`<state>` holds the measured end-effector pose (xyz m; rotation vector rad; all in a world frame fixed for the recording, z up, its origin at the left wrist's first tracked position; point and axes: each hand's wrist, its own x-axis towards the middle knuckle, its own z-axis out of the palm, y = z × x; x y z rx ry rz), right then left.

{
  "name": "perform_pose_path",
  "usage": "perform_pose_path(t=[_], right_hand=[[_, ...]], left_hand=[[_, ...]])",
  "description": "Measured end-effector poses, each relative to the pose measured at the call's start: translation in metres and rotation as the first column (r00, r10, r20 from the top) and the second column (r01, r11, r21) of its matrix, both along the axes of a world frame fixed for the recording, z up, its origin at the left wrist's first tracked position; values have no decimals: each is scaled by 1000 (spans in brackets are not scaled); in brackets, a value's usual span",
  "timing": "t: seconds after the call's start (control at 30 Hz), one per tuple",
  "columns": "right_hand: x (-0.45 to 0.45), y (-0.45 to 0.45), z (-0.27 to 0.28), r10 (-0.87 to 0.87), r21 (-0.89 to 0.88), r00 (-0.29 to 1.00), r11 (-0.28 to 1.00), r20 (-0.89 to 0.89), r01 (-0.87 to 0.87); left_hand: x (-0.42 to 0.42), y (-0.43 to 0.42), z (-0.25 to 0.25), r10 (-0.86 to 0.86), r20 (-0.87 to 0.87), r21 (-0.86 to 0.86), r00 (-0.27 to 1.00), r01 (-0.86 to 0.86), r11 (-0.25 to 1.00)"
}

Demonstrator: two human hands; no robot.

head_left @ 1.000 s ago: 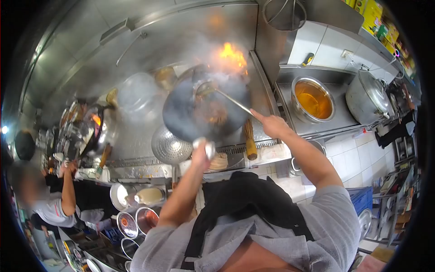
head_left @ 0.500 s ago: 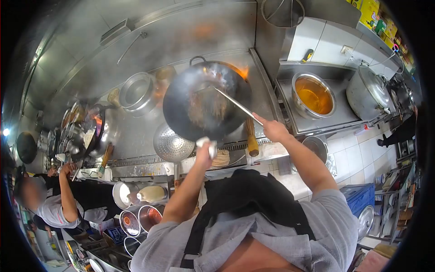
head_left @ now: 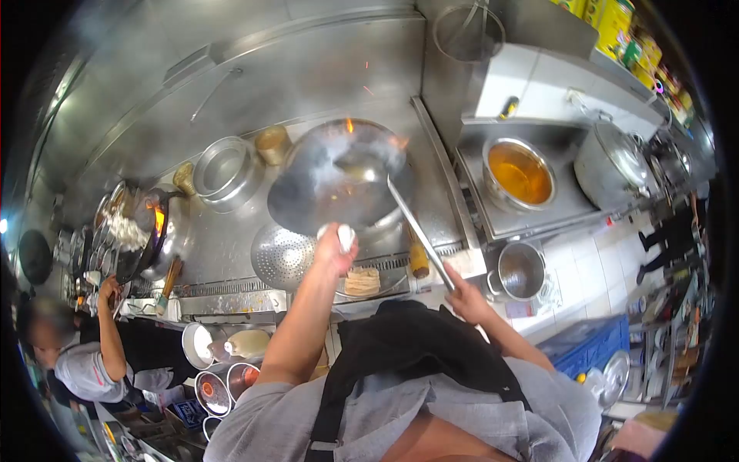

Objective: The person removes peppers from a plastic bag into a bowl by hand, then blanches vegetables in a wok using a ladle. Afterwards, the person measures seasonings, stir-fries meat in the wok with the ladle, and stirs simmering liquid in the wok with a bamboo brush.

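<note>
My left hand [head_left: 329, 256] is closed on a folded white cloth [head_left: 346, 237] at the near rim of the black wok [head_left: 296, 202]. Smoke and small flames rise at the wok's far side, blurring what is inside. My right hand [head_left: 468, 300] grips the long metal handle of a ladle [head_left: 414, 225], low and near my body. The ladle's head is in the smoke over the wok, so its contents cannot be made out. Below the wok, a folded beige cloth [head_left: 362, 282] lies on the stove edge, and a bamboo brush [head_left: 419, 260] is to its right.
Left of the wok lie a perforated strainer [head_left: 283, 256] and a metal basin [head_left: 223, 171]. A pot of orange oil [head_left: 519, 175] and a large lidded pot [head_left: 613, 162] stand at right. A co-worker [head_left: 92, 358] handles another flaming wok at far left.
My right hand has drawn down toward my body, and the ladle handle is steeper. The wok has shifted slightly left and tilted. The brown food visible before is now obscured by smoke.
</note>
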<state>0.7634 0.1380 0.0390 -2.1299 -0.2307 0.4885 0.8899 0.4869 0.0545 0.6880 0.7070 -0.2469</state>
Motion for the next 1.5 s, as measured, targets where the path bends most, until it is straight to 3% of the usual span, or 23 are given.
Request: perform_pose_path(t=[0.1, 0.17, 0.23, 0.27, 0.3, 0.33, 0.37, 0.43, 0.5, 0.57, 0.63, 0.67, 0.7, 0.83, 0.9, 0.97, 1.03, 1.1, 1.17, 1.23, 1.33, 1.43, 1.5], right_hand=[[5, 2, 26, -241, 222, 970, 944, -30, 242], [8, -17, 30, -338, 401, 941, 859, -24, 319], [8, -31, 58, -388, 558, 906, 720, -171, 414], [11, -48, 54, -420, 527, 885, 715, -202, 460], [12, -60, 52, -497, 587, 825, 594, -270, 550], [15, -72, 53, -544, 581, 802, 580, -247, 572], [19, -84, 55, -580, 569, 783, 574, -225, 589], [20, -94, 50, -654, 480, 739, 602, -162, 638], [20, -108, 44, -664, 449, 733, 615, -147, 648], [21, -114, 43, -681, 451, 719, 603, -138, 658], [12, -106, 47, -730, 312, 667, 605, -151, 732], [10, -103, 50, -737, 282, 663, 613, -133, 738], [12, -100, 48, -733, 280, 666, 616, -139, 736], [6, -104, 41, -660, 473, 678, 508, -323, 720], [8, -108, 30, -732, 113, 681, 678, 18, 727], [9, -123, -18, -581, -63, 637, 712, 507, 700], [7, -83, 36, -667, 63, 738, 745, 99, 664], [19, -52, 52, -550, 319, 828, 769, -109, 553], [28, -20, 57, -409, 429, 890, 780, -203, 456], [35, 8, 52, -381, 343, 903, 837, -197, 427], [43, 32, 61, -139, 439, 959, 866, -248, 239], [48, 49, 62, -73, 453, 959, 870, -275, 196], [54, 57, 69, -39, 422, 965, 894, -260, 149]], left_hand=[[54, 15, -49, -16, 20, 94, 1000, 14, 995], [36, 16, -81, 62, 123, 88, 991, -73, 993], [-14, 5, -70, 32, 30, 115, 999, -36, 993], [-46, 14, -85, -179, 174, 143, 968, 155, 978], [-65, 19, -84, -244, 15, 113, 970, 241, 964], [-67, 26, -94, -278, -11, 19, 960, 278, 960], [-69, -1, -41, -20, -23, 140, 1000, 23, 990], [-21, 13, -44, 121, -11, 15, 993, -121, 993], [3, 28, -41, -108, 112, 0, 988, 109, 994], [-13, 11, -14, -56, 25, 49, 998, 54, 997], [-36, 8, -2, -206, 96, -17, 974, 208, 978], [-34, 5, -2, -164, 28, -15, 986, 164, 986], [-22, 2, -13, -58, 58, 22, 997, 57, 998], [24, 10, -48, -113, 82, 101, 990, 104, 989], [-11, -4, -43, 35, 3, 97, 999, -35, 995], [-62, 4, -39, -212, 77, -7, 974, 213, 977], [-61, -29, 19, 97, 117, -39, 988, -93, 995], [-7, -11, -39, 81, 171, -27, 982, -78, 997], [31, -13, -59, 114, 127, 141, 985, -132, 981], [12, -3, -88, -111, 86, 187, 990, 93, 978], [-69, -25, -23, 1, 89, 180, 996, -17, 983], [-40, -18, -26, 151, 64, 108, 986, -158, 982], [-14, -4, -13, 1, 57, 93, 998, -6, 996]])
